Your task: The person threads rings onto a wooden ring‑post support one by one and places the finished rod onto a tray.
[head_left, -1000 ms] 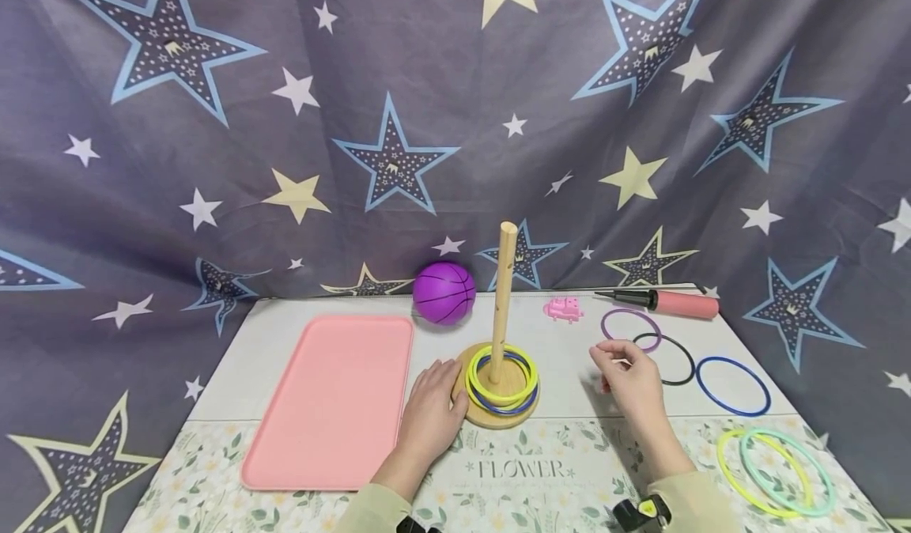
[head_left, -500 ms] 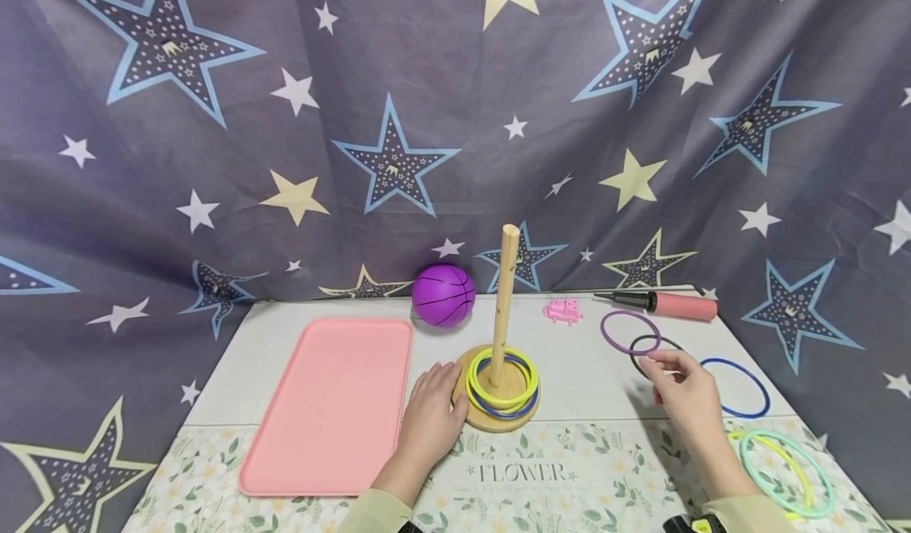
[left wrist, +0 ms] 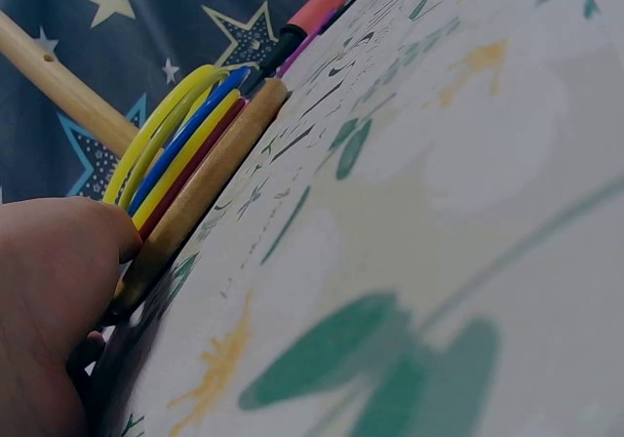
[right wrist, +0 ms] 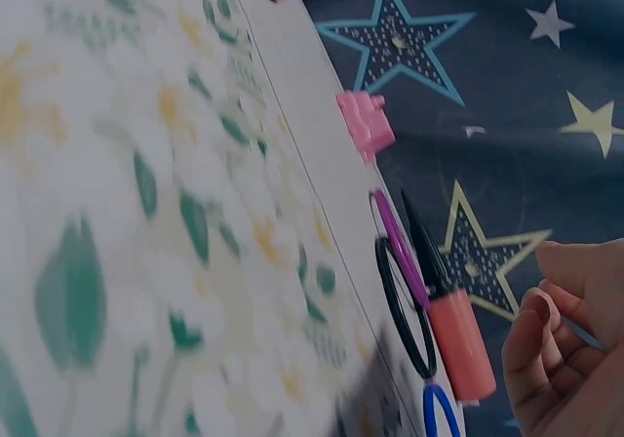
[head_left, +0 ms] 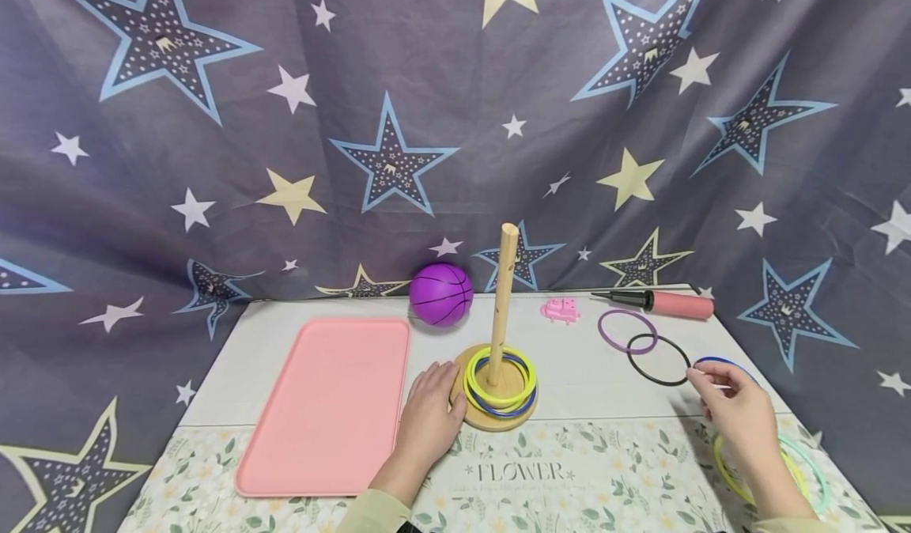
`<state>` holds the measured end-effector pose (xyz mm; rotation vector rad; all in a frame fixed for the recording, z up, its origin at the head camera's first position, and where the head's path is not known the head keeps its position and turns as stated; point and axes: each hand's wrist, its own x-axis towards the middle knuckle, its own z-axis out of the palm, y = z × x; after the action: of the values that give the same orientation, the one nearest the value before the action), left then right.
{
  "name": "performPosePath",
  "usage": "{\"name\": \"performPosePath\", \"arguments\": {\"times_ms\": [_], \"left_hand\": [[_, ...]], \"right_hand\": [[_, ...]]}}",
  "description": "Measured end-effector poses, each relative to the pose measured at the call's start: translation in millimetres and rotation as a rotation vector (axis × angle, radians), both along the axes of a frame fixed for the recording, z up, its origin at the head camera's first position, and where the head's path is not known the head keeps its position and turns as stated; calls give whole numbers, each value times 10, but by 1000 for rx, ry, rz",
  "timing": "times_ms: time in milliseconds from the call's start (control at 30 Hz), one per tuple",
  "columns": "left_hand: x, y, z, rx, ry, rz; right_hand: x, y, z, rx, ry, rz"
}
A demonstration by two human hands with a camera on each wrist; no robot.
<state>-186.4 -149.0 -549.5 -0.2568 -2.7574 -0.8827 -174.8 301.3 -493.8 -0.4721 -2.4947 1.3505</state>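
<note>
In the head view my left hand (head_left: 428, 414) rests at the left edge of a round wooden base (head_left: 493, 421), fingers fairly straight and thumb at its rim. An upright wooden peg (head_left: 502, 304) rises from the base. Stacked rings around it include a yellow ring (head_left: 530, 367) and a blue ring (left wrist: 185, 139); the left wrist view also shows a dark red ring (left wrist: 190, 169) low in the stack. My right hand (head_left: 743, 414), loosely bent and holding nothing, hovers on the right. It partly covers a loose blue ring (head_left: 719, 359) and overlaps a yellow-green ring (head_left: 733, 481) and mint ring (head_left: 818, 470).
A pink tray (head_left: 327, 406) lies left. Along the back are a purple ball (head_left: 441, 294), a small pink toy (head_left: 561, 310) and a pink-and-black hand pump (head_left: 676, 304). A purple ring (head_left: 605, 335) overlaps a black ring (head_left: 665, 383). A starry curtain (head_left: 455, 122) stands behind.
My right hand has moved right, from beside the peg past the purple and black rings to the loose blue ring. My left hand has stayed at the base.
</note>
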Motion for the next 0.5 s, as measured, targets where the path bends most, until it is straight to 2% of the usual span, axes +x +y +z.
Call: {"name": "performPosePath", "arguments": {"times_ms": [333,500], "left_hand": [[2,3,-6,0,9,-4],[0,1,-14,-6,-9,2]], "right_hand": [[114,375,-23,157,-19,-66],[186,529,-28,229,-33,-91]]}}
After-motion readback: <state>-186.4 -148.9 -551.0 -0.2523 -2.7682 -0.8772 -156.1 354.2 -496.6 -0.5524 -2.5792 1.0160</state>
